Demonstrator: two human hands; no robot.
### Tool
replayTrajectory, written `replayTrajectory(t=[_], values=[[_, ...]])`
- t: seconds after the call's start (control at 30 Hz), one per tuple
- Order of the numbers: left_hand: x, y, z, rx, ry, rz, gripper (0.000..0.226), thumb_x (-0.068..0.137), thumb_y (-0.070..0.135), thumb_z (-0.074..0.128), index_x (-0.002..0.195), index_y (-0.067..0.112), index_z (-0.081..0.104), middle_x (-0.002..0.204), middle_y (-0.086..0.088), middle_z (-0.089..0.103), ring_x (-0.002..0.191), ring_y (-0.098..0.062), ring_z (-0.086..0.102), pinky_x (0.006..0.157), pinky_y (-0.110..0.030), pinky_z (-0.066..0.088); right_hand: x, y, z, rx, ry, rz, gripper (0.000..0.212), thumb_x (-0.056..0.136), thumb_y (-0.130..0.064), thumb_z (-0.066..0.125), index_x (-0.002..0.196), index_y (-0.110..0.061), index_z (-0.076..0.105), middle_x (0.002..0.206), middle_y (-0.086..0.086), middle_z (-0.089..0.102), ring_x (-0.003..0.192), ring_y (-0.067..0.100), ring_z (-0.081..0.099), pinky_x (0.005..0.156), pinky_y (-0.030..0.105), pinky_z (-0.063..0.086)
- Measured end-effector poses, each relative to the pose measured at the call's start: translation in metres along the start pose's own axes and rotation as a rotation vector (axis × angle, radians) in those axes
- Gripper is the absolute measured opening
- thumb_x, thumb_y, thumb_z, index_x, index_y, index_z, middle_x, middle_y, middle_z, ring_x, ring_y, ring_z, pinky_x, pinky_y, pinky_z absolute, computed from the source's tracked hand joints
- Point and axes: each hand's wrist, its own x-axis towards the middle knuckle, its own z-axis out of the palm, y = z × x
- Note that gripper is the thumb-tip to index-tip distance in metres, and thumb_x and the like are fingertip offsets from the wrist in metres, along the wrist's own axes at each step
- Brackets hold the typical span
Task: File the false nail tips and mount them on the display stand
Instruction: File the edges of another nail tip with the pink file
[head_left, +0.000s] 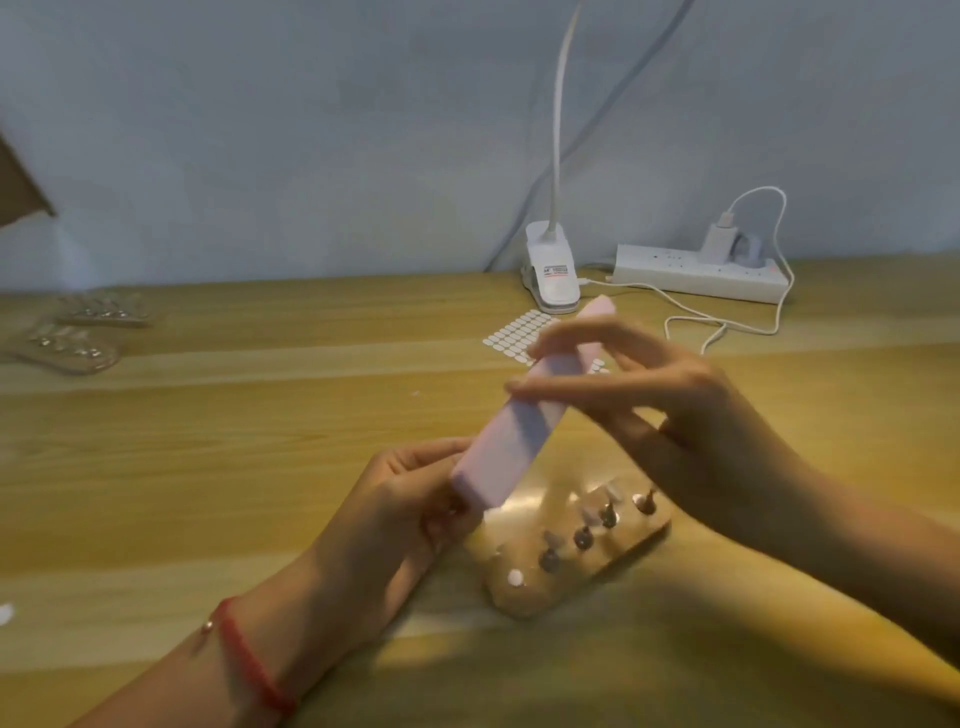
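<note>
Nail file (524, 415) in R grip (670, 395), L grip (405, 509) at edge, stand (613, 564) beneath

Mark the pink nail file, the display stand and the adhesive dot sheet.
pink nail file (524, 426): head view, middle of its broad face.
display stand (597, 571): head view, bare base in front of the pegs.
adhesive dot sheet (511, 332): head view, its uncovered left part.

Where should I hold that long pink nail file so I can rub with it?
Hold the pink nail file near its middle, pinching across it from the right side, as the right hand does. It is a long flat bar, tilted up, so a middle grip probably balances it and leaves the lower end free for rubbing.
</note>
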Motion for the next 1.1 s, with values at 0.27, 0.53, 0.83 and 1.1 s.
replayTrajectory(t=[0.27, 0.53, 0.83, 1.1], values=[[0.003, 0.0, 0.001, -0.012, 0.016, 0.014, 0.023, 0.04, 0.02, 0.083, 0.059, 0.009, 0.076, 0.051, 0.004, 0.058, 0.039, -0.004, 0.047, 0.038, -0.01, 0.034, -0.002, -0.003, 0.003, -0.011, 0.001, 0.002, 0.047, 0.092, 0.009, 0.052, 0.118, -0.028, 0.065, 0.124, 0.003, 0.057, 0.12, 0.007, 0.05, 0.097, 0.03, 0.045], [0.002, 0.002, 0.002, 0.012, -0.012, 0.018, 0.022, 0.04, -0.004, 0.066, 0.052, 0.012, 0.075, 0.054, -0.003, 0.061, 0.034, -0.002, 0.048, 0.037, -0.01, 0.034, -0.005, -0.007, 0.005, -0.005, -0.021, -0.007, 0.05, 0.091, 0.01, 0.056, 0.118, -0.029, 0.066, 0.126, 0.002, 0.056, 0.121, 0.014, 0.053, 0.098, 0.028, 0.047], [0.002, 0.0, -0.001, 0.029, -0.06, 0.031, 0.017, 0.039, 0.011, 0.079, 0.056, 0.014, 0.076, 0.05, 0.005, 0.06, 0.036, -0.004, 0.049, 0.037, -0.012, 0.036, -0.002, -0.004, 0.004, -0.021, 0.023, 0.038, 0.048, 0.091, 0.012, 0.051, 0.118, -0.025, 0.065, 0.123, 0.006, 0.057, 0.12, 0.013, 0.053, 0.099, 0.033, 0.045], [0.002, 0.0, -0.001, 0.011, -0.026, 0.031, 0.013, 0.045, 0.005, 0.071, 0.056, 0.011, 0.075, 0.053, 0.002, 0.057, 0.037, -0.003, 0.044, 0.039, -0.014, 0.027, -0.004, -0.007, 0.007, -0.015, 0.016, 0.04, 0.049, 0.091, 0.014, 0.051, 0.119, -0.024, 0.064, 0.123, 0.007, 0.057, 0.118, 0.013, 0.053, 0.099, 0.032, 0.044]])
